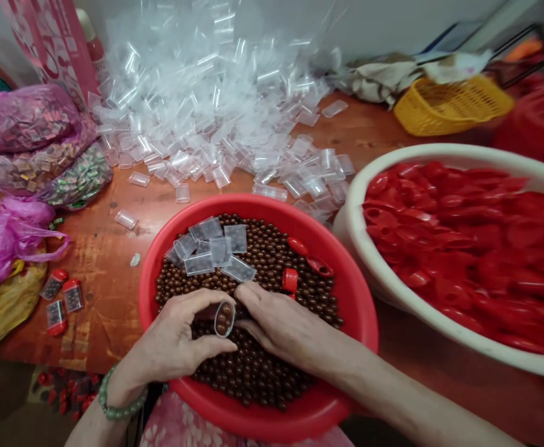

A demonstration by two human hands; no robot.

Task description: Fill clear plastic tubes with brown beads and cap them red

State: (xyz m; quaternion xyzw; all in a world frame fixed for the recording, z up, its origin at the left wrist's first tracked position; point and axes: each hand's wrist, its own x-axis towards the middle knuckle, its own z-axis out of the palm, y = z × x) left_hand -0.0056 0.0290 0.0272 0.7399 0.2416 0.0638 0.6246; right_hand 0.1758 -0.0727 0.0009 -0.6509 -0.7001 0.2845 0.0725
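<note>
My left hand [183,335] grips a small clear plastic container [224,319] between thumb and fingers, its open end facing me and brown balls showing inside. Right beside it, my right hand [272,316] has its fingers bent down at the brown balls [262,372]; what they hold, if anything, is hidden. Both hands are over a red basin [160,242] filled with these balls. Several clear containers [200,263] lie on the balls near the back left, and a few red caps [289,280] rest at the right.
Behind the basin spreads a large heap of clear containers [206,124]. A white tub [360,205] of red parts stands at the right, a yellow basket [453,108] behind it. Bags of small packets [80,177] and filled red-capped containers [72,295] lie at the left.
</note>
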